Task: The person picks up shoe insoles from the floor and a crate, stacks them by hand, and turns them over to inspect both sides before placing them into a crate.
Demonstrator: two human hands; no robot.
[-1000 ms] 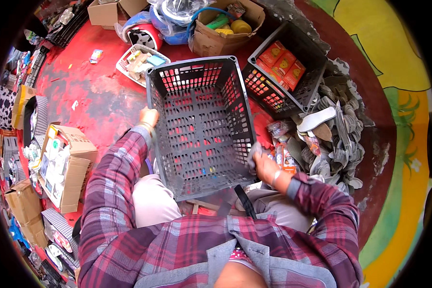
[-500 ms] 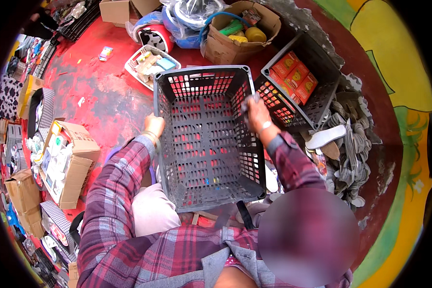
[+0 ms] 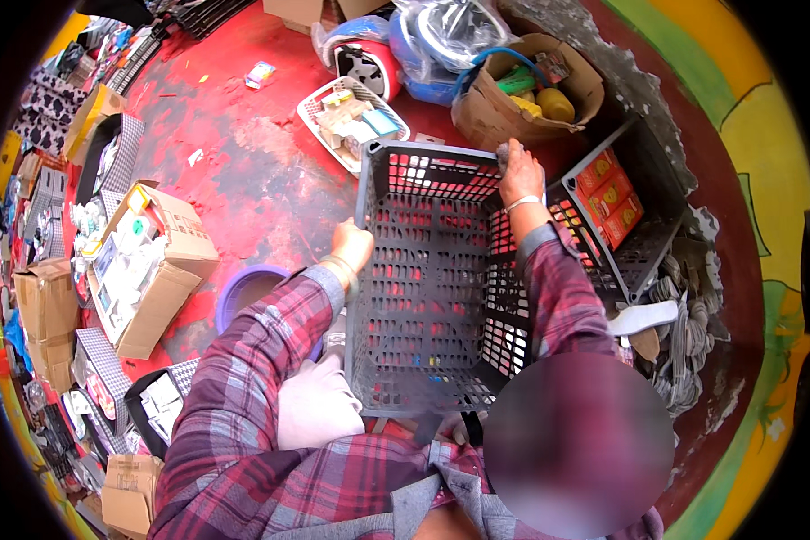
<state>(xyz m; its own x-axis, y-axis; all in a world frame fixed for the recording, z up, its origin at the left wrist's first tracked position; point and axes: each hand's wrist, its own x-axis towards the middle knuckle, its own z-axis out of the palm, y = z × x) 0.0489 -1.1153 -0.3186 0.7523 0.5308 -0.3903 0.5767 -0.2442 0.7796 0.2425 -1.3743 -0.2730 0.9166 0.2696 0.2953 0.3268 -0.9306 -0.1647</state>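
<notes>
Centrally, black crate, between left hand gripping its side rim and right hand clutching grey cloth at far corner.

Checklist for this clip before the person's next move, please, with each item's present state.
1. Left hand on the black crate: ok, at its left rim.
2. Grey cloth in the right hand: ok.
3. Cloth pressed against the crate: cannot tell, contact is unclear.
4. Crate's near right corner visible: not ok, blurred over.
5. Orange boxes inside the second crate: ok.
6. Black crate apart from the white basket: cannot tell, they overlap in view.
</notes>
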